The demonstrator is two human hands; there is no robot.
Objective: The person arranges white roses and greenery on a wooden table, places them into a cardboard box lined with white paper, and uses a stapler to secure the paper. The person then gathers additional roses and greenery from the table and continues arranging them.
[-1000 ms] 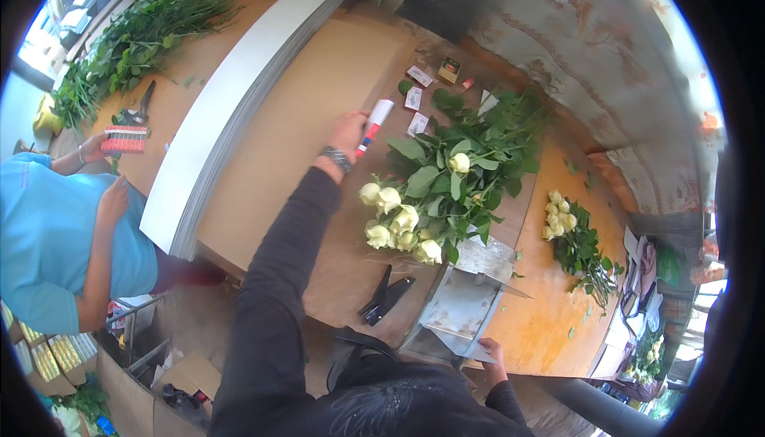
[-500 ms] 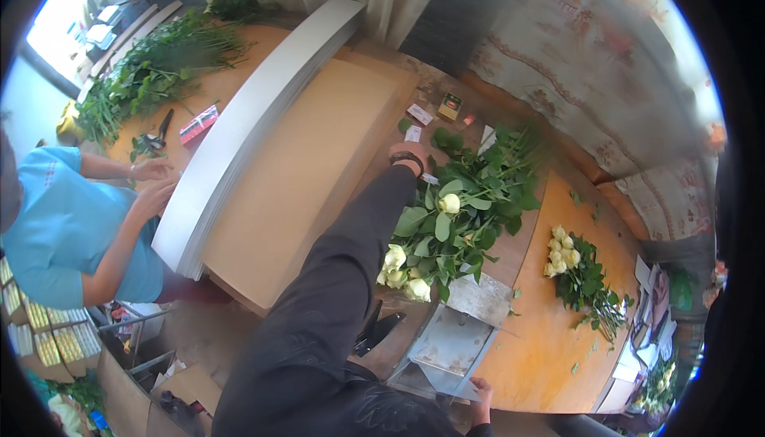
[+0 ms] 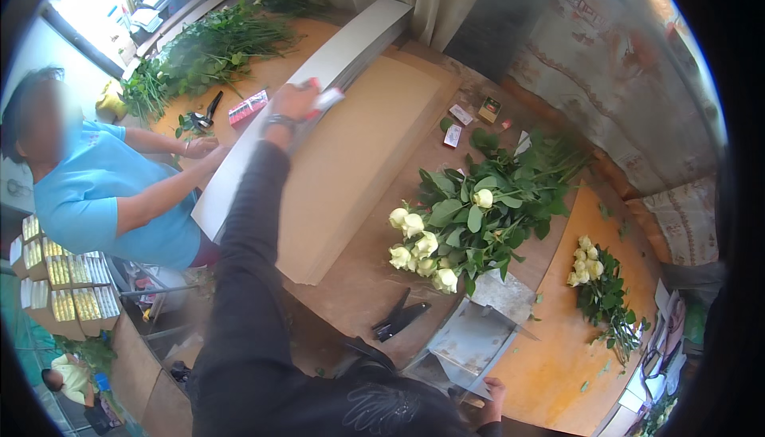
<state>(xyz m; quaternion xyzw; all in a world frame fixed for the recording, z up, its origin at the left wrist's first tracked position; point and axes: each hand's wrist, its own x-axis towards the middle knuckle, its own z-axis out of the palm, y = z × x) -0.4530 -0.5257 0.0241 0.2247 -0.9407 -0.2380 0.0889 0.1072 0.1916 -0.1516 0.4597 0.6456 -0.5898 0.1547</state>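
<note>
My left hand [image 3: 292, 102] is raised over the long white cardboard stack [image 3: 339, 43], its fingers closed on a small red-and-white item [image 3: 328, 99]. Motion smears that item, so its exact kind is unclear. At the lower right, my right hand [image 3: 495, 394] grips the near corner of a grey metal tray [image 3: 460, 340] with bent sheet sides. White roses [image 3: 422, 246] with leafy stems lie in a bunch beyond the tray. A black stapler [image 3: 401, 319] rests left of it.
A co-worker in a blue shirt [image 3: 119, 190] stands left, hands at the stack. Brown cardboard sheets [image 3: 358, 158] lie beside it. Small cards [image 3: 453, 136] and a dark box [image 3: 489, 109] are near the roses. A smaller rose bunch [image 3: 588, 266] lies right; green stems [image 3: 211, 54] pile far left.
My left hand has moved left from beside the rose leaves to above the white stack, with the red-and-white item in it. My right hand stays at the tray. The view has shifted.
</note>
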